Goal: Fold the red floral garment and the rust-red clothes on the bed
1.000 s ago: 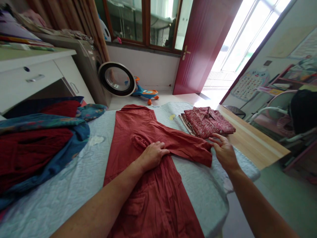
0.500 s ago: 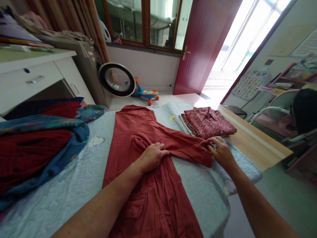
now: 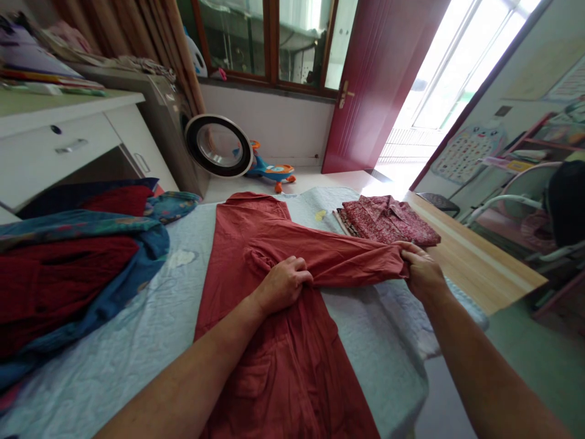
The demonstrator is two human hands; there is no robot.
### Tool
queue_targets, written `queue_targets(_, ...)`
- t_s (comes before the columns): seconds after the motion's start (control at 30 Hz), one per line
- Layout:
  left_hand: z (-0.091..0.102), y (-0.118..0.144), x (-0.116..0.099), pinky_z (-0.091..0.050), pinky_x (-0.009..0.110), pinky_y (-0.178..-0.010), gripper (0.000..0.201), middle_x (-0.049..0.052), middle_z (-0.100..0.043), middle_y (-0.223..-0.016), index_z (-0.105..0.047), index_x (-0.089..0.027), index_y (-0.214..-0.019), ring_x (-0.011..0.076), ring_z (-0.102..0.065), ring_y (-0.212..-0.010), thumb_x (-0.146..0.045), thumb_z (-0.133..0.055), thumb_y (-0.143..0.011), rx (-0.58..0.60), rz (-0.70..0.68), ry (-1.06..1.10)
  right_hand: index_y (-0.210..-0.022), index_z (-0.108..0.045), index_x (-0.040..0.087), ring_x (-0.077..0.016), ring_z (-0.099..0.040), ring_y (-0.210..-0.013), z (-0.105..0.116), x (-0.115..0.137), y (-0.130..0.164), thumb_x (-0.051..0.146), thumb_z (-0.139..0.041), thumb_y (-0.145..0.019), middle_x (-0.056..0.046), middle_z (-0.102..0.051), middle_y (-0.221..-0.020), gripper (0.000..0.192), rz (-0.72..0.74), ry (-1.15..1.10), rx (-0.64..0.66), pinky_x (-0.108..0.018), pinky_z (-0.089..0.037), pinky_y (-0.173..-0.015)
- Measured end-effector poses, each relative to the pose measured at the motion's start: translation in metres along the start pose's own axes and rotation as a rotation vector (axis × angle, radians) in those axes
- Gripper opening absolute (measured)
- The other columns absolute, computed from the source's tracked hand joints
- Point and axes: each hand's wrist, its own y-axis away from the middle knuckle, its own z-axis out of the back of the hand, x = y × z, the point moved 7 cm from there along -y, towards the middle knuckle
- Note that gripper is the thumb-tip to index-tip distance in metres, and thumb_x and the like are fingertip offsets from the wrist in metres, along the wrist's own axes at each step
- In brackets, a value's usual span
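A rust-red shirt point(image 3: 274, 341) is lying spread lengthwise on a pale quilt point(image 3: 137, 341) covering the table point(image 3: 479, 268). The left hand point(image 3: 283, 283) is pressing fingers-down, loosely curled, on the shirt's middle, pinning the cloth. The right hand point(image 3: 423, 271) is gripping the end of the shirt's sleeve point(image 3: 356, 259), closed around it and holding it raised off the quilt, right of the shirt's body. Folded patterned shirts point(image 3: 388, 221) are sitting just beyond that sleeve. A heap of blue and dark red clothes point(image 3: 68, 268) is lying left of the shirt.
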Motion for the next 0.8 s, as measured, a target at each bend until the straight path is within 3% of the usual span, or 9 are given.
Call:
queue_targets(0.13,0.0,0.001,-0.003,-0.045,0.032,-0.084,0.028,0.005,-0.059,-0.096,-0.07,-0.023,-0.096,0.0193,-0.051,-0.09,-0.009,-0.048,-0.084,0.018,-0.018,0.001,-0.084,-0.059,0.021,-0.0189,-0.061,-0.061,-0.013,0.002,0.007,0.048,-0.06,-0.074,-0.002,-0.062,-0.068,0.028,-0.081,0.027,0.14,-0.03,-0.05,-0.052)
queue_targets(0.27,-0.001,-0.001,-0.014,-0.046,0.03,-0.084,0.028,0.004,-0.063,-0.094,-0.069,-0.022,-0.102,0.0174,-0.056,-0.088,-0.011,-0.048,-0.086,0.046,-0.061,0.056,-0.099,-0.058,0.024,-0.0153,-0.059,-0.064,-0.019,0.011,0.015,0.039,-0.076,-0.064,0.002,-0.062,-0.075,0.042,-0.067,0.122,0.128,-0.025,-0.049,-0.056)
queue_targets(0.33,0.006,-0.002,-0.012,-0.046,0.03,-0.086,0.025,0.004,-0.066,-0.097,-0.068,-0.021,-0.104,0.0168,-0.059,-0.091,-0.016,-0.049,-0.089,-0.007,-0.053,0.092,-0.111,-0.056,0.026,-0.0154,-0.059,-0.069,-0.023,0.02,0.014,0.031,-0.074,-0.063,0.002,-0.062,-0.082,0.052,0.006,0.171,0.155,-0.025,-0.05,-0.06)
queue_targets(0.47,0.041,0.004,0.03,-0.044,0.034,-0.096,0.026,0.006,-0.067,-0.113,-0.067,-0.02,-0.106,0.0179,-0.059,-0.107,-0.016,-0.047,-0.09,-0.291,0.191,0.027,-0.126,-0.052,0.026,-0.0214,-0.061,-0.082,-0.022,0.037,0.005,0.026,-0.06,-0.07,-0.005,-0.064,-0.096,0.056,0.206,0.414,0.153,-0.033,-0.051,-0.07)
queue_targets(0.53,0.054,0.015,0.062,-0.041,0.036,-0.103,0.031,0.007,-0.065,-0.122,-0.065,-0.019,-0.111,0.0186,-0.057,-0.115,-0.013,-0.043,-0.09,-0.382,0.378,-0.056,-0.126,-0.054,0.022,-0.0282,-0.059,-0.096,-0.017,0.049,0.002,0.026,-0.058,-0.072,-0.011,-0.062,-0.107,0.055,0.341,0.679,0.032,-0.042,-0.05,-0.082)
queue_targets(0.6,0.056,0.027,0.092,-0.038,0.04,-0.107,0.035,0.009,-0.062,-0.129,-0.062,-0.016,-0.118,0.0212,-0.054,-0.123,-0.014,-0.041,-0.091,-0.361,0.538,-0.161,-0.126,-0.054,0.018,-0.036,-0.052,-0.112,-0.019,0.061,0.006,0.027,-0.06,-0.073,-0.017,-0.056,-0.121,0.054,0.47,0.938,-0.14,-0.053,-0.042,-0.094)
queue_targets(0.67,0.049,0.038,0.117,-0.034,0.044,-0.111,0.039,0.012,-0.056,-0.139,-0.057,-0.014,-0.127,0.0246,-0.048,-0.13,-0.017,-0.041,-0.092,-0.274,0.664,-0.239,-0.128,-0.053,0.016,-0.0392,-0.044,-0.122,-0.037,0.07,0.015,0.029,-0.06,-0.077,-0.019,-0.051,-0.13,0.054,0.581,1.062,-0.224,-0.059,-0.036,-0.1)
queue_targets(0.7,0.043,0.042,0.126,-0.032,0.045,-0.112,0.042,0.013,-0.053,-0.142,-0.054,-0.013,-0.131,0.0256,-0.046,-0.134,-0.02,-0.04,-0.093,-0.221,0.711,-0.254,-0.129,-0.052,0.016,-0.0379,-0.044,-0.123,-0.054,0.071,0.021,0.03,-0.059,-0.079,-0.019,-0.05,-0.13,0.052,0.628,1.065,-0.195,-0.058,-0.035,-0.102)
queue_targets(0.8,0.026,0.048,0.14,-0.03,0.044,-0.114,0.047,0.013,-0.046,-0.148,-0.047,-0.013,-0.139,0.0242,-0.039,-0.139,-0.031,-0.036,-0.097,-0.076,0.784,-0.21,-0.12,-0.059,0.016,-0.028,-0.052,-0.116,-0.13,0.06,0.042,0.029,-0.048,-0.09,-0.015,-0.059,-0.12,0.034,0.705,0.945,0.138,-0.045,-0.04,-0.103)
